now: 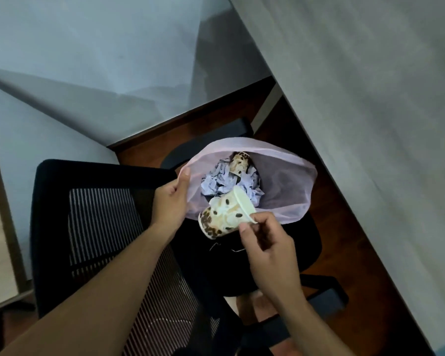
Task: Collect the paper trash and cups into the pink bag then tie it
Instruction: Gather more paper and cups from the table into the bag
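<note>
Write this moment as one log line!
left hand: holds pink bag | right hand: pinches cup at bag mouth | inside: paper, second cup

The pink bag (288, 181) is thin translucent plastic (matt), the cup (224, 217) smooth paper, the chair back (100, 227) mesh.

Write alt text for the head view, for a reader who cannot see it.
A person's right hand pinches the rim of a bean-patterned paper cup at the mouth of a pink bag, which the left hand holds open. Inside lie crumpled paper and a second cup; a black office chair stands below.
</note>
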Action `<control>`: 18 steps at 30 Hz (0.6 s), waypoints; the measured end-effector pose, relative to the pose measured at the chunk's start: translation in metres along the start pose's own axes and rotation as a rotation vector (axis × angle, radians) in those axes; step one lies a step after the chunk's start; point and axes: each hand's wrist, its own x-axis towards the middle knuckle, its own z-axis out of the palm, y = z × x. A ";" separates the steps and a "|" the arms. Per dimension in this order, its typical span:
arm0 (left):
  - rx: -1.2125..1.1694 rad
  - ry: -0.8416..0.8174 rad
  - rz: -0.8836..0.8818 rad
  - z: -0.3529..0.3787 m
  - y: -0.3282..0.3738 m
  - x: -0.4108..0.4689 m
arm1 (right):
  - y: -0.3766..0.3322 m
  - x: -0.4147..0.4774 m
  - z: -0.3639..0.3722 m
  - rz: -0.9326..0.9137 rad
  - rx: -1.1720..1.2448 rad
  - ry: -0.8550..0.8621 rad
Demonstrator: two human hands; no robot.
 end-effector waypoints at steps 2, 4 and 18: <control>-0.021 -0.001 -0.014 -0.001 0.004 -0.007 | -0.013 0.013 -0.007 -0.004 0.014 0.044; -0.040 -0.006 -0.007 -0.002 0.012 -0.015 | -0.021 0.027 -0.011 0.016 -0.012 0.056; -0.011 -0.207 0.295 -0.082 0.166 -0.086 | -0.101 -0.029 -0.047 -0.053 -0.381 -0.069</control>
